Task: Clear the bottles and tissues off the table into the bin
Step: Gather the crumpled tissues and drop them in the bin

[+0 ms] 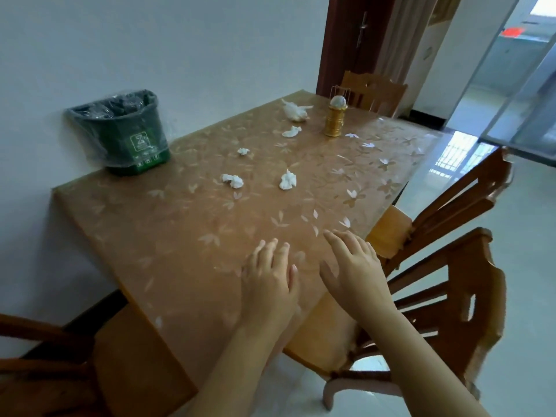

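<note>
**Step in hand: tissue pickup, nothing grasped yet**

1. Worktop (180, 236). It is a rectangular surface under a clear flower-print cover. Its long left edge lies close along the wall. The near corner sits just below my forearms. The near half is bare, which gives open room for a straight reach forward.

2. Chairs. Two wooden chairs (451, 296) stand tight against the right edge, one chair (376, 91) stands at the far end, and another chair (45, 356) sits at the near left. I judge that their backs limit elbow swing on the right side.

3. Bin (126, 136). It is green with a clear liner and stands on the far left corner of the worktop, against the wall. Its mouth is open upward. I cannot tell its contents through the liner.

4. Hands. My left hand (269, 281) and right hand (355, 275) are side by side over the near right part of the worktop, palms down, fingers spread and straight, holding nothing. I cannot tell if they touch the surface.

5. Gold lantern (335, 120). It stands upright near the far end. It is not part of the task, so I route around it.

6. Tissues. Five crumpled pieces lie on the far half: the large tissue (294, 109) beside the lantern, the second tissue (291, 131), the smallest tissue (243, 151), the left tissue (232, 180) and the right tissue (288, 180). No bottle shows on the worktop.

Next move, as I judge it: reach forward, pinch the two nearest tissues lightly, and carry them left to the bin.
</note>
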Demonstrator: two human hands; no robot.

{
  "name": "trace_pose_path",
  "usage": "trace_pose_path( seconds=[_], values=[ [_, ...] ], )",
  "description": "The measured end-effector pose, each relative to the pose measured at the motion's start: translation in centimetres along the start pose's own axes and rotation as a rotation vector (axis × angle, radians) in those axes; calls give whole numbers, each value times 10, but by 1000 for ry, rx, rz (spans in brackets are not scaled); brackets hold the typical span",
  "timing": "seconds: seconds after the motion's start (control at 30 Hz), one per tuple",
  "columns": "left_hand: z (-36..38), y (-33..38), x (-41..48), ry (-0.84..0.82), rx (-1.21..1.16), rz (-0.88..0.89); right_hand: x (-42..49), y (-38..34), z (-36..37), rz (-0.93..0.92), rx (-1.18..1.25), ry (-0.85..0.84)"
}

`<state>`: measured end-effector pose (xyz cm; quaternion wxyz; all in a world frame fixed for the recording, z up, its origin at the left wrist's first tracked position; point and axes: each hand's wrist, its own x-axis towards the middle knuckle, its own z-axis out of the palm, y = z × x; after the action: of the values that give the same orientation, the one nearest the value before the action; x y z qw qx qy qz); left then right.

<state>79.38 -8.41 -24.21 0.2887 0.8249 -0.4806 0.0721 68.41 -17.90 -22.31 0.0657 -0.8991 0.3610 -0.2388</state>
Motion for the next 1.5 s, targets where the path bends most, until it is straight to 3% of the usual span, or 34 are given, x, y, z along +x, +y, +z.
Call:
trace_pose_path(
  seconds=[0.63, 0.97, 1.5],
  values=[
    [44, -73, 99, 69, -4, -86, 112, 0, 75, -64, 76, 10],
    [93, -107, 162, -30, -85, -207, 184, 33, 138, -57, 115, -51],
    [198, -184, 291, -169, 111, -342, 324, 103, 279, -40, 160, -217]
  ],
)
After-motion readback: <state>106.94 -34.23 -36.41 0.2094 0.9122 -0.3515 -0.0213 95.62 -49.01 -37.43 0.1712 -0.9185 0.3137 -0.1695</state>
